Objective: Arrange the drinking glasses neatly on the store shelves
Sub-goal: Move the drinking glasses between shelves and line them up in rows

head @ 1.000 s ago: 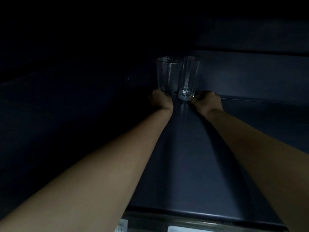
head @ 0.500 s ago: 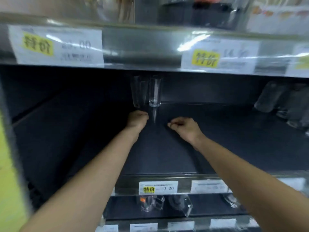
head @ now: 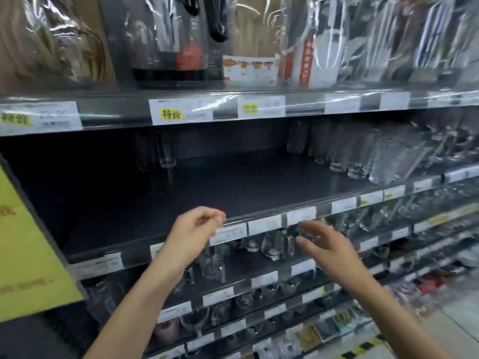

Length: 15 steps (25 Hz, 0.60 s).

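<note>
Store aisle, dark metal racking, bright glare from above

The dark shelf (head: 233, 198) runs across the middle, with its back in deep shadow. Above it, a rail of white price tags (head: 261, 107) with yellow labels fronts a tier of packaged goods (head: 178, 40), whose shiny plastic wrapping catches streaks of light. To its left, a yellow sign (head: 26, 255) covers the end of the rack. Below it, lower shelves (head: 259, 316) step down, each edged with more white tags. Below it and to the right, a patch of pale floor (head: 461, 325) shows, blurred.
</note>
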Motion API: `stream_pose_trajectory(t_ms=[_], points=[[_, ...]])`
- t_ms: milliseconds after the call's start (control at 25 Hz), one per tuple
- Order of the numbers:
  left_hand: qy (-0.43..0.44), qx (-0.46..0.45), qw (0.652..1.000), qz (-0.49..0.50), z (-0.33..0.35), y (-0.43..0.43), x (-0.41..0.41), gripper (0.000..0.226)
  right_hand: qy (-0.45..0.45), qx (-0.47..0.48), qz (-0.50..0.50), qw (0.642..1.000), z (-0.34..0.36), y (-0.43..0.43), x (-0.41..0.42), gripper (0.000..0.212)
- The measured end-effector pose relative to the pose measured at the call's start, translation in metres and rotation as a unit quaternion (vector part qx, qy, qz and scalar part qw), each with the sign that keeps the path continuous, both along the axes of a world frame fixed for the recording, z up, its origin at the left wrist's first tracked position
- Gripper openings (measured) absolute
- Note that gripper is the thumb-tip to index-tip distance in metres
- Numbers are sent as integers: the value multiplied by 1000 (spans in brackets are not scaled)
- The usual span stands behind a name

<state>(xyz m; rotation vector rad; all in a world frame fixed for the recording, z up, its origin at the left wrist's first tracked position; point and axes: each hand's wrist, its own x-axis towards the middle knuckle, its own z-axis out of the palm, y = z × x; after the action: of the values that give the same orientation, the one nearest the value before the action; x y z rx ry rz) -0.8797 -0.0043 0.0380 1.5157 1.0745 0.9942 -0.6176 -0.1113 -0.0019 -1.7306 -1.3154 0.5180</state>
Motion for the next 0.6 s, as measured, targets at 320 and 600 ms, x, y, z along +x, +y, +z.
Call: stream_pose_trajectory(t_ms=[320, 600], points=[[78, -54, 972, -215, -65, -119, 117, 15, 81, -19, -210, 974, -53, -228, 66, 23], [114, -112, 923, -349, -122, -189, 230, 15, 126, -17, -356, 926, -91, -331, 101, 24]])
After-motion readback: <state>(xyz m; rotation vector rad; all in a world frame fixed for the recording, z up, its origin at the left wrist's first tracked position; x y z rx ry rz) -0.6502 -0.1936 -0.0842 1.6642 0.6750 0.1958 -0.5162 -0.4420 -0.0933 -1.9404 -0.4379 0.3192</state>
